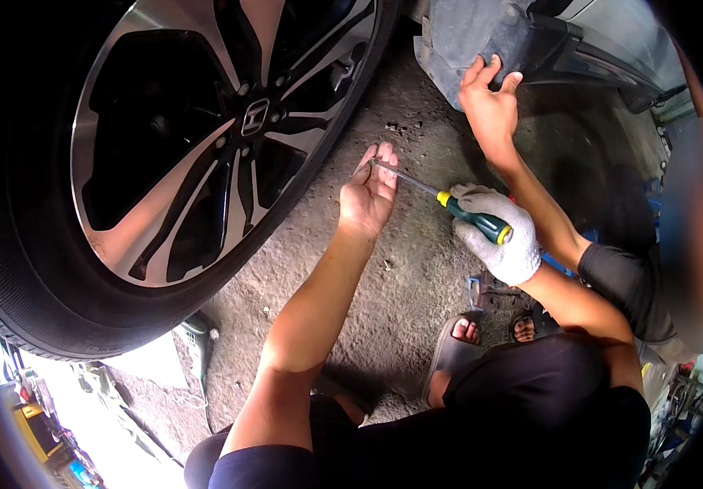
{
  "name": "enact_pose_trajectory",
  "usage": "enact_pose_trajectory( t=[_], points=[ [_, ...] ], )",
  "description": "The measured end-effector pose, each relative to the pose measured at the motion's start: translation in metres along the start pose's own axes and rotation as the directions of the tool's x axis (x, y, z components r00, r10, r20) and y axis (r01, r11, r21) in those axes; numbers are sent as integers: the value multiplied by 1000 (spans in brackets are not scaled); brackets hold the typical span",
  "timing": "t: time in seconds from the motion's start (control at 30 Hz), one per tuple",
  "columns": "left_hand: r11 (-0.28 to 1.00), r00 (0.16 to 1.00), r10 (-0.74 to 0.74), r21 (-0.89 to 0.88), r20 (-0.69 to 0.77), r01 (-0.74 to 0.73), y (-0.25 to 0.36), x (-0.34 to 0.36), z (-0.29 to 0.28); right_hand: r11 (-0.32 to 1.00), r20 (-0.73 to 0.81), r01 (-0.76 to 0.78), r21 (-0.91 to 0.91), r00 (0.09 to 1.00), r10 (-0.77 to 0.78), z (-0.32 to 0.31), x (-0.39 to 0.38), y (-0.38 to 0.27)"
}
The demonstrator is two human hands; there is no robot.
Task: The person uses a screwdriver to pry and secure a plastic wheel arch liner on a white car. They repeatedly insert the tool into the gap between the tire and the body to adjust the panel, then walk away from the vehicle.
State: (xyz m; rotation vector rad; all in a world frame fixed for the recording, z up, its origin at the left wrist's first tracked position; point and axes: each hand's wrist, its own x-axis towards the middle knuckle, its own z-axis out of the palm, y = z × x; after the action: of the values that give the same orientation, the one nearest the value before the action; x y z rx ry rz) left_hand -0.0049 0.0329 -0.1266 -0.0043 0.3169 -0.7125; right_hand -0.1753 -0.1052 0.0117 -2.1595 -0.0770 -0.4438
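My left hand is bare and turned palm up, its fingers stretched out and slightly bent. The metal tip of a screwdriver reaches its fingers; whether something small lies at that tip I cannot make out. Around the green and yellow handle, my right hand is closed, wearing a whitish knit glove. The shaft slants up and left from the handle. Close to my left hand, on its left side, stands a big car wheel with a silver and black rim and a black tire.
At the upper right another person's bare hand touches a dark plastic car trim piece. Small dirt clumps lie on the rough concrete floor. A sandalled foot is below my right arm. Yellow and black equipment sits at lower left.
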Motion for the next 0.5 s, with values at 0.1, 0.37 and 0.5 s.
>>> enact_pose_trajectory(
  t=[0.1, 0.37, 0.5],
  points=[
    [1000, 999, 6, -8, 40, -6, 2, -1, 3, 999, -22, 16, 43, 1000, -15, 0, 2, 2],
    [988, 994, -54, -141, 98, 68, 7, -3, 4, 997, -18, -5, 80, 1000, 6, 0, -1, 5],
    [997, 1000, -13, -72, 27, 15, 4, -4, 11, 999, -1, 38, 36, 999, -38, 1, 1, 3]
  ],
)
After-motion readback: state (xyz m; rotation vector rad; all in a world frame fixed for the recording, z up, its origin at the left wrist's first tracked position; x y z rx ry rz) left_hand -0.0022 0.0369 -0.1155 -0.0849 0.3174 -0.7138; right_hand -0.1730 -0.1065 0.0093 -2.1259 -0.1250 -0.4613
